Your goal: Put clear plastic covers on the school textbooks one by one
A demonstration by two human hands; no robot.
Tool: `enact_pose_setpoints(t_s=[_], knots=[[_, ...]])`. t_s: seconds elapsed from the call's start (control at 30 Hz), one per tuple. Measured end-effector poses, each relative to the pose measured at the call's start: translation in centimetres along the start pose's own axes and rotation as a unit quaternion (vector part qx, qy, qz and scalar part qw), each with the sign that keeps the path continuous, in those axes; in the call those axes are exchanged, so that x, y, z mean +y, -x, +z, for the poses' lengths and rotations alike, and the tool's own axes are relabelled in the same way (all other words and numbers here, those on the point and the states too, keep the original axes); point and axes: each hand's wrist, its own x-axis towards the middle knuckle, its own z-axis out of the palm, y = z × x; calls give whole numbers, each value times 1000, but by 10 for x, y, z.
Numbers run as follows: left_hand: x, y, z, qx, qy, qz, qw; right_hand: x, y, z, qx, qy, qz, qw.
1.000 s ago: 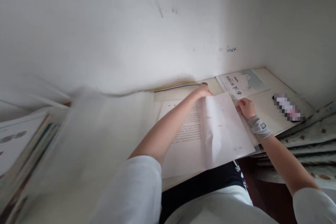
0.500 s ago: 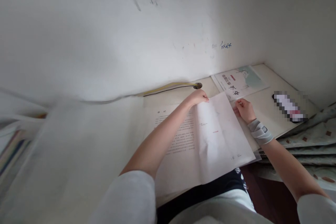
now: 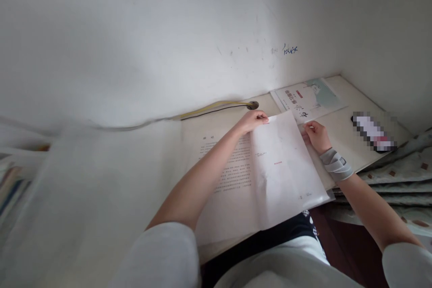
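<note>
A large book (image 3: 232, 209) lies spread on the desk, with printed text on its left page. Its right page (image 3: 286, 180) is mostly white, with a few small printed lines, and bulges along the fold. My left hand (image 3: 254, 120) pinches the top edge of that page. At the page's right side, my right hand (image 3: 316, 136) is closed, thumb against fingers, on what looks like the clear book cover (image 3: 330, 196), whose corner sticks out below. A grey strap circles my right wrist.
A booklet with a green and white cover (image 3: 308, 99) lies at the back of the desk (image 3: 357, 99). To its right is a phone (image 3: 373, 131), blurred out. Cables (image 3: 216, 107) run along the wall to a round hole. A patterned curtain (image 3: 398, 175) hangs at right.
The camera view has shifted slightly, so the desk appears a little higher. Both hands keep their places at the page's top and right edges, with only slight finger movement.
</note>
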Motion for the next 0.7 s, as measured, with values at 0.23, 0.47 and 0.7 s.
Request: enact_pose_setpoints(t_s=[0.23, 0.47, 0.7], knots=[[2, 0, -5, -45, 69, 10, 997, -4, 2, -1, -5, -5, -24, 1000], [8, -2, 8, 16, 40, -21, 999, -3, 0, -3, 7, 73, -74, 995], [5, 0, 14, 73, 35, 24, 996, -8, 2, -3, 0, 183, -172, 968]])
